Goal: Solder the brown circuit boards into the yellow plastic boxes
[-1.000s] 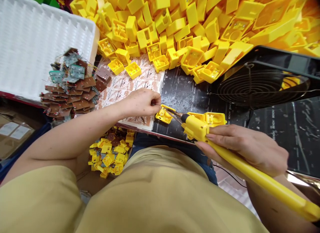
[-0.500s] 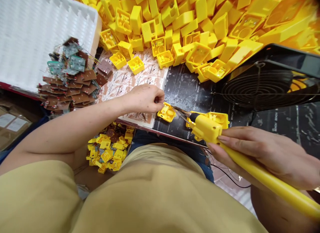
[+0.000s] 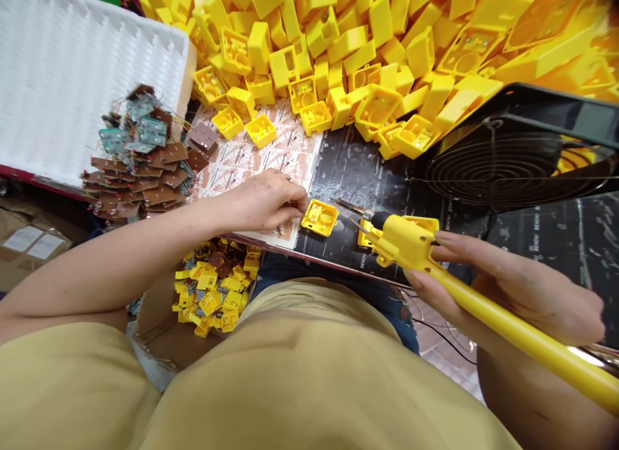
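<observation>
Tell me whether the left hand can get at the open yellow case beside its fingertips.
Probably yes: the left hand is at the left edge of the yellow case, with nothing visible between. The soldering tool in the right hand has its tip near the right side, so it might hinder there.

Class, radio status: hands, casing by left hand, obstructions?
Right hand gripping tool. Left hand beside casing, contact unclear. Casing open side up. Tool partly hides other casings.

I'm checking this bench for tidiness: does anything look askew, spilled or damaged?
The circuit boards at left are stacked unevenly, edges jutting and wires sticking out. Pale streaks mark the black work surface at right, possibly scratches. The yellow case beside the left hand lies flat, with no obvious damage.
</observation>
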{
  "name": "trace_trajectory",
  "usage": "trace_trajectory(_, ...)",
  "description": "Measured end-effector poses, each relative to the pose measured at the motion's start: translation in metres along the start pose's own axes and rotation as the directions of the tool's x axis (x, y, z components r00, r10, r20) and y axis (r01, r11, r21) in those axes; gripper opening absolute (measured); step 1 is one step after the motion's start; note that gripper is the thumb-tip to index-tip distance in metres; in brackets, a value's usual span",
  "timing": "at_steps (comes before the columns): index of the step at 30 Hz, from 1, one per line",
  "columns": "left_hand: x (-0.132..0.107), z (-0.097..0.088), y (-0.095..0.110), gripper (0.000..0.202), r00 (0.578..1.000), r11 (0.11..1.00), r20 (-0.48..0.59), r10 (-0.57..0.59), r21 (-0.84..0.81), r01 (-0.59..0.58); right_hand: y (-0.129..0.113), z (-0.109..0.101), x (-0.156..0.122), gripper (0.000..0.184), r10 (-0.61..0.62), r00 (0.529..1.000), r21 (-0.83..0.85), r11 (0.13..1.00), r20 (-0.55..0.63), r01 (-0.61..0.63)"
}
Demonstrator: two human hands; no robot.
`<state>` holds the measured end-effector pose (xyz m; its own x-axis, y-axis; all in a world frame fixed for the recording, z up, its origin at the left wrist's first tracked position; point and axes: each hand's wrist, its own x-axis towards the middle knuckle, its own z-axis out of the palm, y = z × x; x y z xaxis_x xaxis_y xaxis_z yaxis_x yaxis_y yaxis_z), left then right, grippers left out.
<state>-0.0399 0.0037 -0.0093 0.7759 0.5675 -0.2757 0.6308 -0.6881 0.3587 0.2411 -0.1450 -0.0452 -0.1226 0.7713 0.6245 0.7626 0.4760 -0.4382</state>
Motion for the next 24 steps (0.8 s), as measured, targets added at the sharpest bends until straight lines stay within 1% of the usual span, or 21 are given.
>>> trace_trajectory(2, 0.0, 0.005, -0.002, 0.012, 0.999, 0.999, -0.036, 0.037, 0.04, -0.036, -0.001, -0.001, 0.005, 0.057, -0.111, 0.993, -0.03, 0.993, 0.044, 0.113)
trace_trajectory(3, 0.0, 0.006, -0.002, 0.012, 0.997, 0.998, -0.052, 0.051, 0.045, -0.049, -0.002, -0.002, 0.007, 0.057, -0.147, 0.987, -0.05, 0.987, 0.058, 0.15)
trace_trajectory(6, 0.001, 0.009, -0.001, 0.011, 0.994, 0.995, -0.073, 0.082, 0.058, -0.078, -0.005, -0.005, 0.013, 0.056, -0.168, 0.981, -0.074, 0.982, 0.1, 0.176)
trace_trajectory(8, 0.001, 0.008, 0.002, 0.011, 0.994, 0.993, -0.065, 0.088, 0.089, -0.082, -0.008, -0.008, 0.014, 0.058, -0.203, 0.971, -0.02, 0.978, 0.128, 0.207)
trace_trajectory(10, 0.002, 0.007, 0.005, 0.012, 0.995, 0.989, -0.057, 0.084, 0.128, -0.076, -0.01, -0.01, 0.012, 0.057, -0.216, 0.963, 0.063, 0.976, 0.164, 0.208)
trace_trajectory(11, 0.003, 0.006, 0.007, 0.014, 0.995, 0.987, -0.053, 0.08, 0.146, -0.072, -0.011, -0.01, 0.01, 0.054, -0.199, 0.964, 0.09, 0.978, 0.179, 0.186)
trace_trajectory(14, 0.004, 0.005, 0.011, 0.017, 0.996, 0.98, -0.047, 0.074, 0.191, -0.064, -0.014, -0.012, 0.002, 0.042, -0.126, 0.971, 0.102, 0.989, 0.205, 0.107)
trace_trajectory(16, 0.005, 0.005, 0.014, 0.018, 0.998, 0.974, -0.036, 0.06, 0.22, -0.05, -0.014, -0.012, -0.002, 0.04, -0.113, 0.973, 0.115, 0.989, 0.201, 0.091)
trace_trajectory(19, 0.007, 0.005, 0.015, 0.02, 0.999, 0.968, -0.021, 0.042, 0.248, -0.035, -0.014, -0.012, -0.003, 0.038, -0.124, 0.974, 0.147, 0.984, 0.187, 0.097)
trace_trajectory(22, 0.007, 0.004, 0.015, 0.021, 0.998, 0.969, -0.022, 0.054, 0.244, -0.047, -0.013, -0.01, 0.005, 0.032, -0.15, 0.973, 0.171, 0.978, 0.175, 0.119)
trace_trajectory(24, 0.007, 0.003, 0.014, 0.02, 0.998, 0.974, -0.026, 0.05, 0.221, -0.043, -0.014, -0.009, 0.011, 0.027, -0.207, 0.963, 0.193, 0.966, 0.17, 0.174)
